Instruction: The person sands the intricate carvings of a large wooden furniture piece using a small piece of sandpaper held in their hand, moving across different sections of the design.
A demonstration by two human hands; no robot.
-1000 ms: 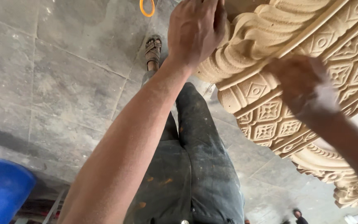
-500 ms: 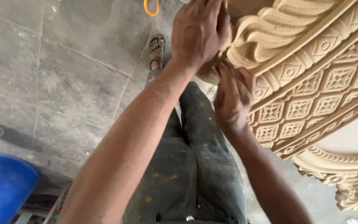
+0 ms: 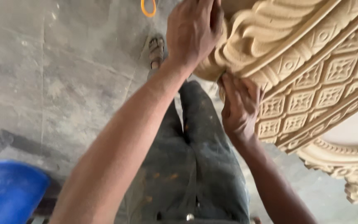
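Note:
A large carved cream-coloured ornamental piece, with rope-like mouldings and a band of square flower panels, fills the upper right. My left hand rests on its rounded left end, fingers curled over the carving. My right hand presses against the underside just below, fingertips bunched at the edge of the moulding; whether they pinch a small tool is hidden. My dark trousers and a sandalled foot show beneath.
The floor is grey stone slabs. A blue plastic tub sits at the lower left. An orange loop lies on the floor at the top. A second carved cream piece curves at the lower right.
My right hand has moved left from the patterned face to the underside of the moulding near my left hand. My left hand has stayed on the rounded end.

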